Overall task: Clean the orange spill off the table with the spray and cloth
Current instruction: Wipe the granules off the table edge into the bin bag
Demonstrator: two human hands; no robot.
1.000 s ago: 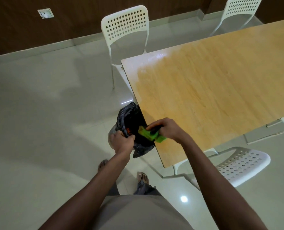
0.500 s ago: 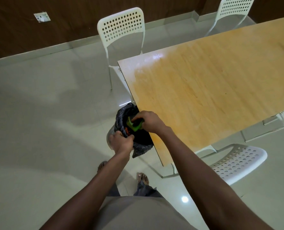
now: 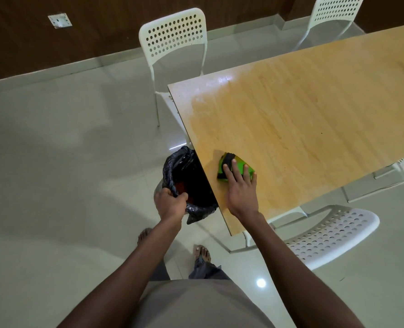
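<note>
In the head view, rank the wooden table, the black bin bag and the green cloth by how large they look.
1. wooden table, by far the largest
2. black bin bag, partly hidden under the table edge
3. green cloth, smallest, partly covered by the right hand

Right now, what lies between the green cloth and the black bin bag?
In the head view, only a bare strip of the table top and its edge separate the green cloth from the black bin bag; nothing else lies there.

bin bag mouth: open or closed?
Open. The left hand grips the bin bag rim, holding its mouth wide; orange residue shows inside.
</note>
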